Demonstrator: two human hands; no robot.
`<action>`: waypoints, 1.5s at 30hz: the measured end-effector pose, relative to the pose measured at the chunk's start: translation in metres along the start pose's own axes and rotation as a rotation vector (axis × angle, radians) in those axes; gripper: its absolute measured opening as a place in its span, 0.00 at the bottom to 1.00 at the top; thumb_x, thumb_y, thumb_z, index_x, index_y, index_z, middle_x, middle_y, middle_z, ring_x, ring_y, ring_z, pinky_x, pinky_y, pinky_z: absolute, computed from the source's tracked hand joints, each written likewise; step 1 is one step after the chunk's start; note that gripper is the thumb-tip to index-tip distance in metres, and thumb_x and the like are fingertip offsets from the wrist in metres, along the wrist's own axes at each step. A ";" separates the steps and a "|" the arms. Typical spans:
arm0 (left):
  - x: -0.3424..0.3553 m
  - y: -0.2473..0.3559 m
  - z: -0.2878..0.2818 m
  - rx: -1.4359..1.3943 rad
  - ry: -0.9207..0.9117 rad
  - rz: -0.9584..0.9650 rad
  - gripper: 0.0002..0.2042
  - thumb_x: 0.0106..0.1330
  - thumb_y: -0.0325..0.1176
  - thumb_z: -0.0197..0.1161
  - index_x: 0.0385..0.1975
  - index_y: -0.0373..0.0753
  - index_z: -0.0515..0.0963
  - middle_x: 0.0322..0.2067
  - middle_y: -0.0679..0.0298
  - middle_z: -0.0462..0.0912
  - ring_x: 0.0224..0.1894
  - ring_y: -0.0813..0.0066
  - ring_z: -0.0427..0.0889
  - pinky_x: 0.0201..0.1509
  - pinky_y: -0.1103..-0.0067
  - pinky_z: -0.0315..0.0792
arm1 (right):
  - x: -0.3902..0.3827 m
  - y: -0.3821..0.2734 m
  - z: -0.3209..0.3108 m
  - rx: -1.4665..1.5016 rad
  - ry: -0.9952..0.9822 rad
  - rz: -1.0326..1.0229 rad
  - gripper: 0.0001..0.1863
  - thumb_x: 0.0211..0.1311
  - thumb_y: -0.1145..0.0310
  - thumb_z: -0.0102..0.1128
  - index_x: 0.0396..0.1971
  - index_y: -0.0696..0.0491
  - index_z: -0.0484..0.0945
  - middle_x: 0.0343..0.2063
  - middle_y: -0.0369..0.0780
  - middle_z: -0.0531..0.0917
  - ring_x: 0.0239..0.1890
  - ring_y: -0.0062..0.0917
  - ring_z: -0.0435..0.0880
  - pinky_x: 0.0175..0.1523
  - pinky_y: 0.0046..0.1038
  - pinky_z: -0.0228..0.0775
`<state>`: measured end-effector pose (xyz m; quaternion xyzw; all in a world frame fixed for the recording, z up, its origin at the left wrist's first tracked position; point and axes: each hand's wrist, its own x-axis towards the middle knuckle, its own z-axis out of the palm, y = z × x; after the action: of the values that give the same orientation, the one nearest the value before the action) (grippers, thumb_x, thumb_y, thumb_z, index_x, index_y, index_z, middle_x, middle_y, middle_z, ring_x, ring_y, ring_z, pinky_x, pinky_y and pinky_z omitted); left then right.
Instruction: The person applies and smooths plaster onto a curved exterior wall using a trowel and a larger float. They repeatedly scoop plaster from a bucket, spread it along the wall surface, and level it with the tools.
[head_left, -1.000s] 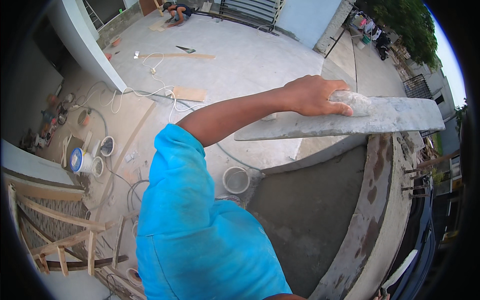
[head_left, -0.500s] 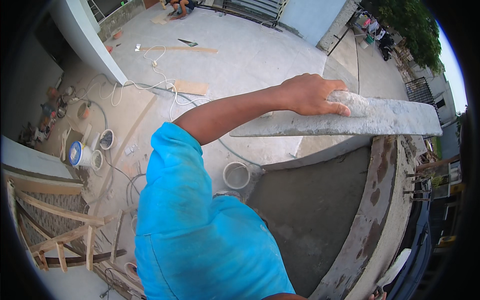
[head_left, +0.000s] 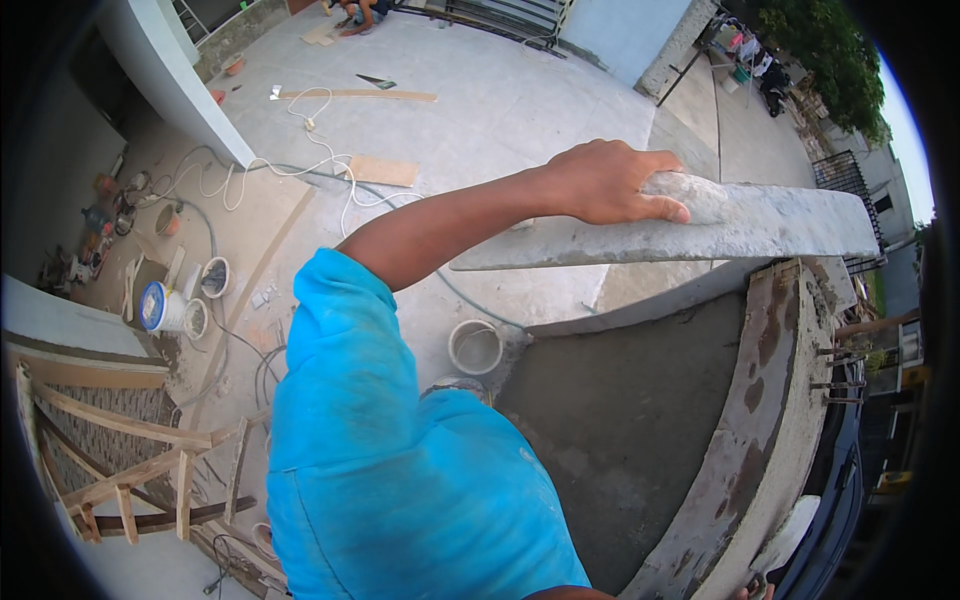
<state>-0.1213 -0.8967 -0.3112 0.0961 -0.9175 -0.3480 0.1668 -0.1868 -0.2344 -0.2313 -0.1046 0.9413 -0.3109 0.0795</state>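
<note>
Stretched out across the upper middle, my left hand [head_left: 610,185] is wrapped round the grip of a long plastering float [head_left: 790,222] crusted with grey cement. The float is held up above the far end of a low wall, roughly level. Down at the lower right edge, only part of my right hand [head_left: 757,588] shows, closed round the handle of a trowel [head_left: 790,538] with a pale, smeared blade. That trowel is beside the outer face of the wall [head_left: 745,440], whose top has damp brown patches.
Smooth grey mortar [head_left: 620,410] fills the walled area below me. A white bucket [head_left: 475,347] stands at its corner. To the left are more buckets [head_left: 160,307], cables, a hose and a wooden frame [head_left: 140,470]. Another person [head_left: 360,15] crouches far off.
My left hand and the float have shifted slightly left and up. The trowel in my right hand has barely moved.
</note>
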 end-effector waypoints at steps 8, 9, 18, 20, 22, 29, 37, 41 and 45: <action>-0.001 -0.003 -0.002 0.006 0.010 -0.004 0.32 0.65 0.62 0.59 0.59 0.42 0.73 0.38 0.51 0.86 0.43 0.55 0.85 0.47 0.65 0.75 | 0.008 -0.001 -0.006 -0.186 -0.030 0.064 0.24 0.65 0.67 0.66 0.57 0.63 0.74 0.49 0.46 0.82 0.51 0.30 0.80 0.56 0.30 0.73; -0.002 -0.003 -0.002 0.006 0.007 -0.014 0.32 0.65 0.62 0.59 0.59 0.42 0.73 0.38 0.51 0.86 0.42 0.55 0.85 0.47 0.65 0.75 | 0.008 -0.003 -0.006 -0.203 -0.036 0.070 0.24 0.65 0.67 0.66 0.57 0.63 0.74 0.49 0.46 0.82 0.51 0.30 0.80 0.56 0.30 0.73; -0.022 -0.011 -0.003 -0.051 0.043 -0.088 0.30 0.65 0.59 0.60 0.60 0.44 0.73 0.39 0.52 0.86 0.43 0.56 0.85 0.46 0.67 0.75 | -0.011 -0.063 0.005 -0.266 0.264 -0.109 0.22 0.66 0.67 0.65 0.55 0.64 0.74 0.46 0.47 0.84 0.49 0.32 0.83 0.54 0.31 0.75; -0.034 -0.018 0.002 -0.089 0.099 -0.096 0.30 0.66 0.59 0.60 0.59 0.44 0.73 0.41 0.52 0.86 0.43 0.56 0.85 0.47 0.67 0.75 | -0.005 -0.078 0.010 -0.297 0.408 -0.198 0.22 0.66 0.67 0.64 0.54 0.64 0.74 0.46 0.48 0.84 0.48 0.32 0.84 0.53 0.31 0.75; -0.048 -0.027 0.011 -0.123 0.138 -0.129 0.29 0.66 0.58 0.61 0.59 0.44 0.73 0.42 0.53 0.86 0.44 0.56 0.85 0.48 0.67 0.75 | 0.003 -0.089 0.015 -0.370 0.549 -0.243 0.21 0.65 0.68 0.65 0.53 0.64 0.74 0.45 0.48 0.85 0.46 0.31 0.84 0.51 0.32 0.76; -0.109 -0.071 0.045 -0.129 0.241 -0.327 0.31 0.65 0.58 0.61 0.61 0.43 0.72 0.45 0.52 0.85 0.47 0.55 0.84 0.50 0.67 0.75 | 0.024 -0.095 0.013 -0.620 0.566 0.045 0.19 0.58 0.61 0.69 0.37 0.64 0.79 0.19 0.43 0.83 0.22 0.36 0.82 0.31 0.38 0.75; -0.143 -0.096 0.060 -0.094 0.225 -0.499 0.31 0.64 0.58 0.62 0.60 0.43 0.72 0.46 0.51 0.85 0.49 0.53 0.84 0.52 0.67 0.75 | 0.066 0.001 -0.019 -0.478 0.543 -0.148 0.20 0.60 0.60 0.67 0.40 0.62 0.78 0.30 0.48 0.82 0.30 0.30 0.82 0.35 0.34 0.75; -0.140 -0.092 0.050 -0.077 0.287 -0.403 0.28 0.65 0.53 0.63 0.59 0.41 0.73 0.44 0.52 0.85 0.47 0.55 0.85 0.51 0.68 0.75 | 0.073 0.035 -0.014 -0.163 0.385 0.050 0.16 0.71 0.69 0.54 0.55 0.60 0.72 0.45 0.40 0.79 0.45 0.21 0.75 0.54 0.21 0.65; -0.113 -0.072 0.029 -0.253 0.304 -0.140 0.27 0.70 0.49 0.61 0.59 0.34 0.72 0.47 0.52 0.84 0.49 0.63 0.83 0.52 0.71 0.74 | 0.054 0.047 0.007 -0.201 0.434 0.002 0.07 0.72 0.69 0.55 0.37 0.56 0.70 0.27 0.31 0.66 0.31 0.17 0.64 0.40 0.21 0.60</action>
<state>-0.0235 -0.8997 -0.4072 0.1891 -0.8218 -0.4529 0.2895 -0.2439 -0.2148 -0.2701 -0.0419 0.9626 -0.2309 -0.1354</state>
